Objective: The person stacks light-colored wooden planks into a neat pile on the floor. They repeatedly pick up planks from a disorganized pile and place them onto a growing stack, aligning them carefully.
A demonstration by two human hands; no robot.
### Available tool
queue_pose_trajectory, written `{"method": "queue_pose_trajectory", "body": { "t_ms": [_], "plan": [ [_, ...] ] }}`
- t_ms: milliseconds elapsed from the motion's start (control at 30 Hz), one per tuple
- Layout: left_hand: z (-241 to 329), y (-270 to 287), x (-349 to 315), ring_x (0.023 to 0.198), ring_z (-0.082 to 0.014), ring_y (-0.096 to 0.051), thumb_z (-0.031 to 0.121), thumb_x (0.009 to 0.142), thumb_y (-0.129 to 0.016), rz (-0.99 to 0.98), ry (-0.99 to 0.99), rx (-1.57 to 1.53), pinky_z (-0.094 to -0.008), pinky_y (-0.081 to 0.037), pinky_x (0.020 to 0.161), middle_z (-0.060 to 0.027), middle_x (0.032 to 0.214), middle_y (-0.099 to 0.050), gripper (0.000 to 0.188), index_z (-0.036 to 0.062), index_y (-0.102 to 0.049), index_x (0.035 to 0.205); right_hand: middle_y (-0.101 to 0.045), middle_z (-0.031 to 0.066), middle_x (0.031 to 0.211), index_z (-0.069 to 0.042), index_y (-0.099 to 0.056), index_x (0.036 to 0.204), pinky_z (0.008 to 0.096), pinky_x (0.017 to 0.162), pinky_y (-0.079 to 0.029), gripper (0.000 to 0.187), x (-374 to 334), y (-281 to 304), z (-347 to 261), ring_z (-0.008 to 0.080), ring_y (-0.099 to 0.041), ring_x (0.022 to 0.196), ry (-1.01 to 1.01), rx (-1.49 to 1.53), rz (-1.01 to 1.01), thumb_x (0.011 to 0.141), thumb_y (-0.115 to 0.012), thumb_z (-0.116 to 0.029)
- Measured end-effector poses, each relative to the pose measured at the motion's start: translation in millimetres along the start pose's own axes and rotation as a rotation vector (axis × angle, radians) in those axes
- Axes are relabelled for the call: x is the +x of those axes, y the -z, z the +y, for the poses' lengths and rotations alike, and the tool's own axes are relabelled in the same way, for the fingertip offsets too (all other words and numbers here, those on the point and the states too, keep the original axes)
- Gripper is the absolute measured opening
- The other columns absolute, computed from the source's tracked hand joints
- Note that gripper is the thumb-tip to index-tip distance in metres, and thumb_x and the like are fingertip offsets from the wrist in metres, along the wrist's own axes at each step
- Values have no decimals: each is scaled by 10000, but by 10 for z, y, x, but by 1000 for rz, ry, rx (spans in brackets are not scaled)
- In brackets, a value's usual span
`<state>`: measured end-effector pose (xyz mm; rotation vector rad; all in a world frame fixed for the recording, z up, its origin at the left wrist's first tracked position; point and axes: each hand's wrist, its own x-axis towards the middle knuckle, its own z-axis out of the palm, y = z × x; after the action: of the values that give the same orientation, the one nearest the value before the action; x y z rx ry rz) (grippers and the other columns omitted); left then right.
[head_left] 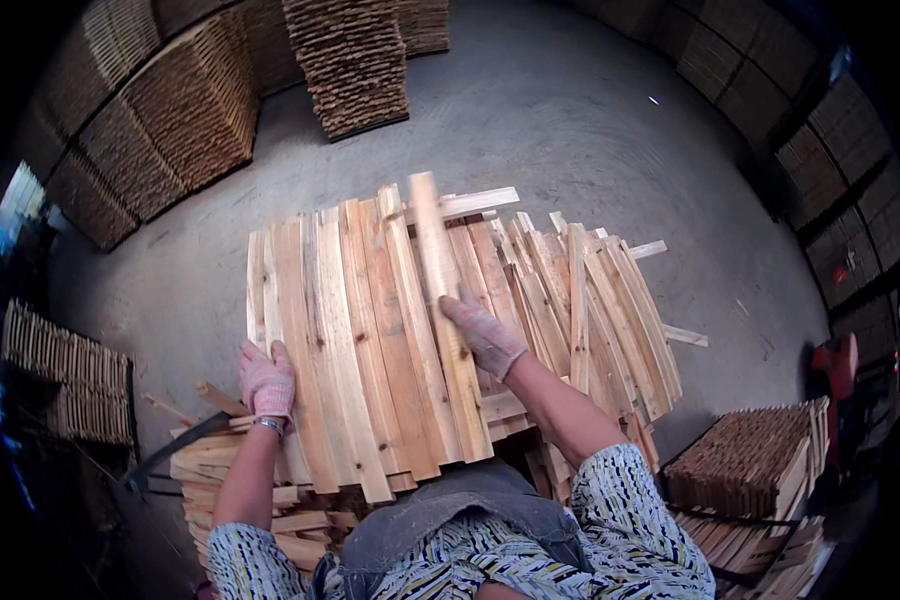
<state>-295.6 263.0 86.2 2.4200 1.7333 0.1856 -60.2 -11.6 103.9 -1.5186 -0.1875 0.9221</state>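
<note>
My right hand point(482, 335), in a pinkish work glove, is closed around the edge of a narrow wooden board point(433, 235). This board is slightly blurred and lies at a slant over the row of boards beneath it. My left hand point(267, 382), gloved alike and with a band at the wrist, rests at the left side of the row, its fingers stretched out along the outermost boards. Long pale planks point(355, 330) lie side by side between my hands, their ends uneven. Right of my right hand, more loose boards point(610, 310) lie at mixed angles.
Cross pieces point(480, 203) stick out beyond the pile. Tall stacks of wood point(350, 70) stand on the grey floor point(570, 110) at the back, with others along both sides. A strapped bundle point(745, 455) sits at the lower right, and loose pieces point(205, 475) lie below my left forearm.
</note>
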Motion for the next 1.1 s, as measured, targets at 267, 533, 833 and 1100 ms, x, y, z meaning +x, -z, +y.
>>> {"method": "queue_pose_trajectory", "body": {
  "t_ms": [267,533,833,1100],
  "plan": [
    [13,72,-8,1363,-426,-440,546,966,-463,-98,40,-46,-463,-384,1119,-296,1502,-405,823,-22,-274,1531,-360,287,1504,-62,-43,1593,465,1070,-450,982,-84,-482,-498,437,-527,1287,69,-1097,58,889,-652,-374],
    [76,53,-7,1308,-453,-475,504,962,-473,-82,-13,-71,-496,-409,1078,-323,1435,-460,774,-58,-349,1480,-334,304,1550,19,-70,1579,383,1173,-328,932,90,392,-376,369,-388,1428,70,-1050,127,920,-604,-366],
    [-88,-31,153,1230,-489,-516,504,981,-475,-102,-39,-123,-491,-416,1057,-363,1373,-491,758,-77,-375,1457,-260,273,1591,-58,-168,1589,458,1190,-290,899,40,433,-222,427,-351,1435,164,-654,-58,933,-562,-531],
    [-512,-539,514,877,-284,-606,315,960,-528,359,-593,872,-384,-479,688,-247,1234,-597,660,-26,-353,1497,-597,236,1308,-93,-437,1441,505,1025,-444,691,309,2410,984,421,-566,1223,-271,-984,679,848,-659,-370]
  ]
}}
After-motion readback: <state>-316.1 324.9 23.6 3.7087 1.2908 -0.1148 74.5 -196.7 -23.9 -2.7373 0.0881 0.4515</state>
